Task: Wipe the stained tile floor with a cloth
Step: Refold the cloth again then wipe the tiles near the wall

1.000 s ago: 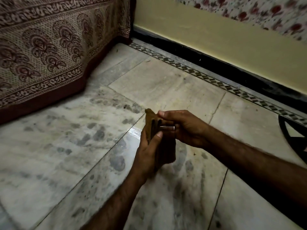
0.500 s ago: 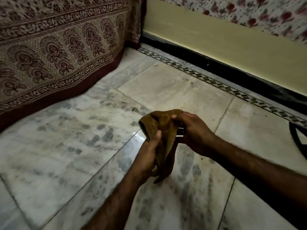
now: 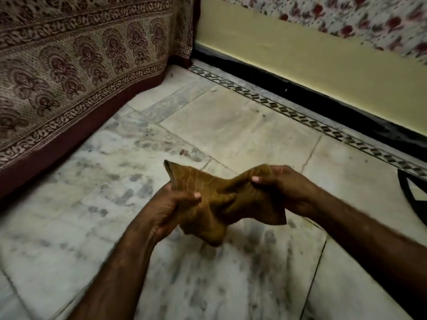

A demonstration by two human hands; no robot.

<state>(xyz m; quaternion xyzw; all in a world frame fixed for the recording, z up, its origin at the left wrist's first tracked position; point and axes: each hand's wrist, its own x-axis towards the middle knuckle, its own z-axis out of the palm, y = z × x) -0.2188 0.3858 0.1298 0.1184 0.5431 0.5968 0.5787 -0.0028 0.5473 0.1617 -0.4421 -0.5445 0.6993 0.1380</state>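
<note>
A brown cloth (image 3: 208, 192) hangs in the air above the pale marble tile floor (image 3: 242, 125), spread between both hands. My left hand (image 3: 171, 209) grips its left part, thumb on top. My right hand (image 3: 284, 188) pinches its right part, with the thumb pressed on the fabric. A loose fold of the cloth droops below the hands. Dark grey smudges (image 3: 129, 192) cover the tiles to the left of the hands and the tile underneath them.
A patterned maroon bedcover (image 3: 76, 72) hangs to the floor at the left. A yellow wall with a black skirting (image 3: 300, 88) runs along the back, above a floor border strip. A dark curved object (image 3: 411, 188) lies at the right edge.
The cloth was folded and bunched between my hands a second ago. My hands have moved apart and pulled it open and wider. The view has shifted slightly.
</note>
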